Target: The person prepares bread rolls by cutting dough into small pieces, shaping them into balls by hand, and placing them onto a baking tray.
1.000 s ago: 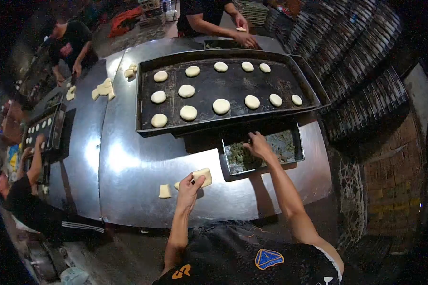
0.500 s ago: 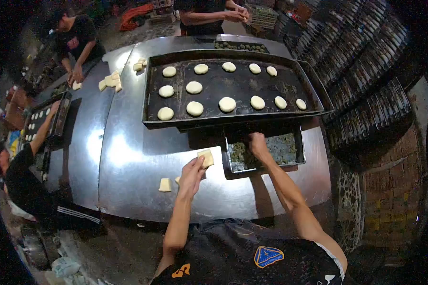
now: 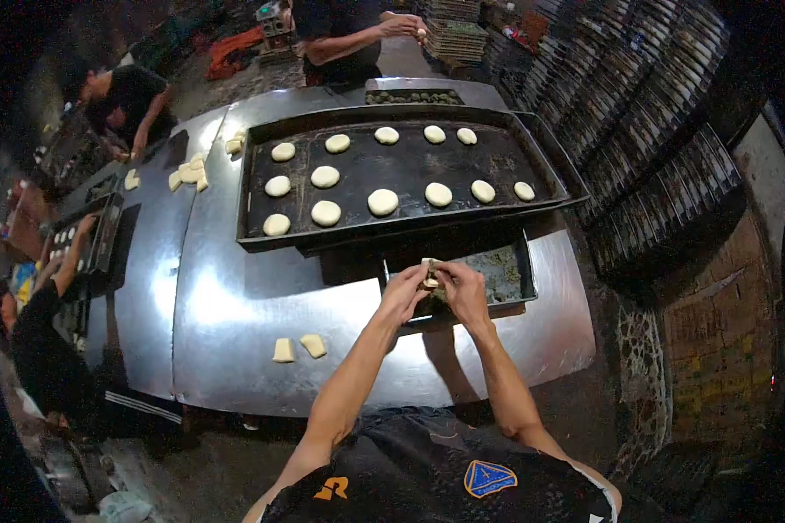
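Since the dough piece [image 3: 428,272] is held between both hands above the filling tray [image 3: 497,306], toward the right of the surface's [image 3: 235,301] front edge, a tear is judged the main risk: the soft piece could be split by uneven pressing, or dropped into the green filling if it were loosened. The grip of the left hand [image 3: 403,295] is closed on the piece's left side, fingers curled round it; the grip of the right hand [image 3: 462,292] is closed on its right side, and whether filling is also pinched there cannot be told. Two cut pieces [image 3: 283,350] are seen near the front edge, well apart from the hands
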Available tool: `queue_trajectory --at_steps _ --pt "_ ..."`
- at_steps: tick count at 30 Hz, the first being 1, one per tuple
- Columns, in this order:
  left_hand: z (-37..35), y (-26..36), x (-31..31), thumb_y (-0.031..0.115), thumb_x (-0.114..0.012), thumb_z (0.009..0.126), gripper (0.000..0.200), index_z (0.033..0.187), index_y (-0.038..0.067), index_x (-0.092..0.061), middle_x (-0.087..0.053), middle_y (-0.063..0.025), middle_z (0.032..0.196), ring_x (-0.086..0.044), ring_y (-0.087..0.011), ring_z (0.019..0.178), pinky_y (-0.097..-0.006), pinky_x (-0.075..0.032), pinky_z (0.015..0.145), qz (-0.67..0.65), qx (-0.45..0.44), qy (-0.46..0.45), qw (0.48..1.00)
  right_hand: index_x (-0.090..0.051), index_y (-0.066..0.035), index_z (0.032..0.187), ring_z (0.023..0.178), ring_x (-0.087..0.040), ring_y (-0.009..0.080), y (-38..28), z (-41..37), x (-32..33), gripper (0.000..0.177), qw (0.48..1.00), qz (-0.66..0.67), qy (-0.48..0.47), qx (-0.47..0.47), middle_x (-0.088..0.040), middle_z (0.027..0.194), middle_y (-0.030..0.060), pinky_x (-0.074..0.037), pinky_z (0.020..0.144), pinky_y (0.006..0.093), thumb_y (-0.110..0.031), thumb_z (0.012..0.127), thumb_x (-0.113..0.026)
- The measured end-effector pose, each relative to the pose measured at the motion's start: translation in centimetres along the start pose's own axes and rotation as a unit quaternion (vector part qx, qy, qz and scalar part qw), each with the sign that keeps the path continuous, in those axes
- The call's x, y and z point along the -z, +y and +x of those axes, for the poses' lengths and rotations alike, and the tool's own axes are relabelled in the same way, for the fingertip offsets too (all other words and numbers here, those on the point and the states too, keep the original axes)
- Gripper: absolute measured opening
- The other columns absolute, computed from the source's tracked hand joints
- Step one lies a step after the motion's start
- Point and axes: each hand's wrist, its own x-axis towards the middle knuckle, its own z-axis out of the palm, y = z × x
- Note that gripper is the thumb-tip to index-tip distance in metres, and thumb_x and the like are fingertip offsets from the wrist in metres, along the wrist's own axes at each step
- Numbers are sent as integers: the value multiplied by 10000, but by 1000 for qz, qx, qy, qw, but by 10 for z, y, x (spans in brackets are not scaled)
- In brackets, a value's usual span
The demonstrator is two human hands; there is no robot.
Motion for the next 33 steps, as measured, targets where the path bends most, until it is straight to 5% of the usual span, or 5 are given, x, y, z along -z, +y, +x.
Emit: queue_trajectory --at_steps 8,12,16,24,33 --pt "0 8 0 300 -546 963 369 1239 56 -541 -603 -30 1107 -568 -130 1036 -289 -458 899 49 4 51 997 -697 1 975 772 -675 207 36 19 14 188 982 131 -15 -136 -700 879 152 -518 698 324 -134 857 -641" --pt "-4 12 -2 314 -586 940 371 1211 61 -564 -615 -34 1104 -574 -132 1011 -316 -447 899 34 -3 50 998 -677 -17 1059 862 -643 291 48 15 17 244 971 -211 6 110 -666 1020 157 -507 754 368 -141 853 -640" --pt "-3 9 -8 300 -566 954 361 1225 62 -552 -603 -35 1116 -567 -110 986 -289 -448 878 105 -17 66 992 -670 -1 1043 876 -647 283 -4 14 14 232 996 83 -44 0 -640 1085 155 -528 738 360 -58 819 -658" --pt "-7 -7 -4 257 -634 913 377 1239 80 -565 -638 -51 1080 -615 -141 950 -282 -486 784 -3 -60 52 997 -697 -25 955 772 -663 283 11 9 -4 156 999 12 -22 42 -682 885 148 -512 694 329 -63 811 -653" --pt "-13 25 -13 289 -611 925 409 1242 42 -534 -611 -61 1128 -590 -155 1020 -303 -482 848 -10 -20 5 1000 -464 20 1342 1071 -586 188 32 -3 23 586 957 205 -152 -138 -606 1191 166 -469 904 295 -128 829 -704"
